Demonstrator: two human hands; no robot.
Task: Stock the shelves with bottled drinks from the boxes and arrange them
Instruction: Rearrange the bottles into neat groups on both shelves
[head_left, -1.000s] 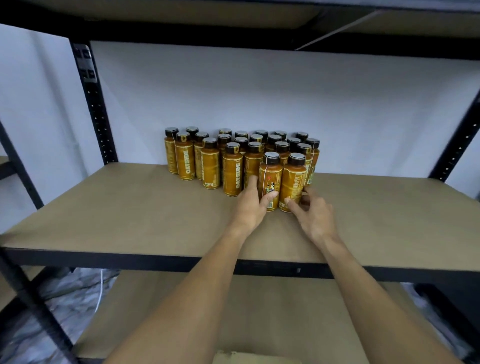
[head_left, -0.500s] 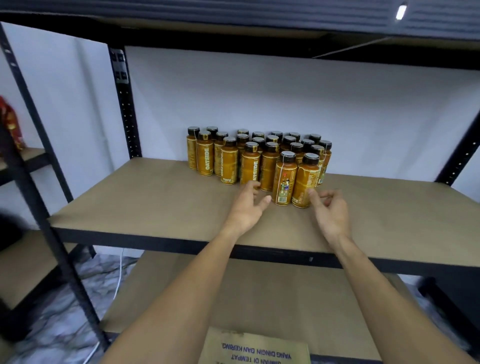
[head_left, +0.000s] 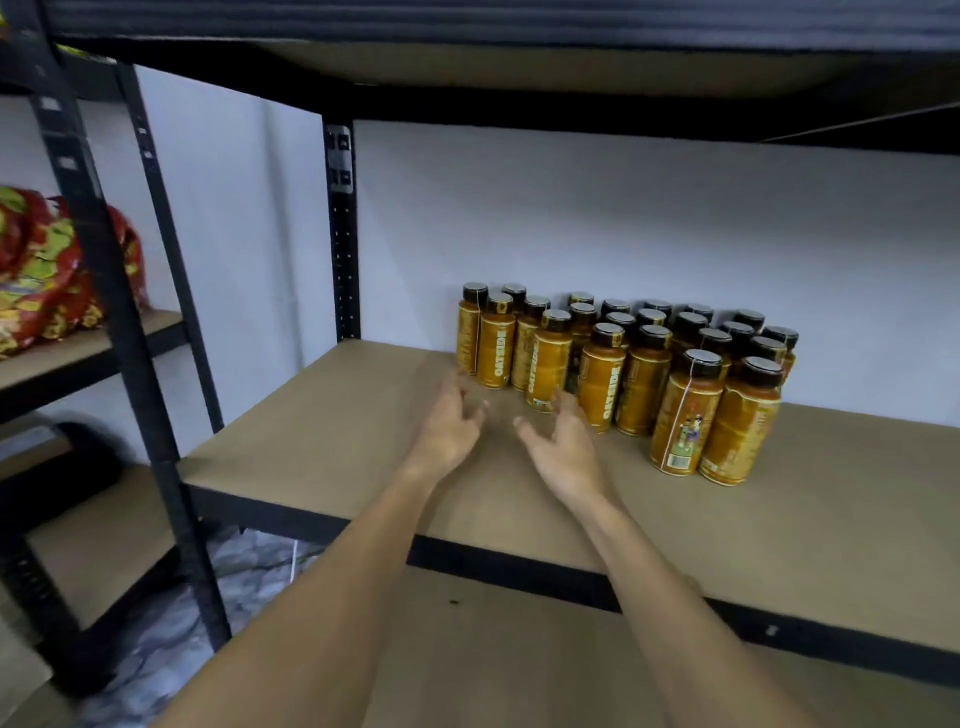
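On the shelf (head_left: 337, 431), left hand (head_left: 447, 434) and right hand (head_left: 566, 454) are being held empty, fingers loosely apart, near bottles (head_left: 602, 382) probably best nudged at the base.

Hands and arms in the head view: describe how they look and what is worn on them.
The left hand and the right hand are bare, with no gloves. The left forearm and the right forearm show no sleeve down to the picture's lower edge. No watch, bracelet or wristband shows. No ring shows either, though the fingers are blurred.
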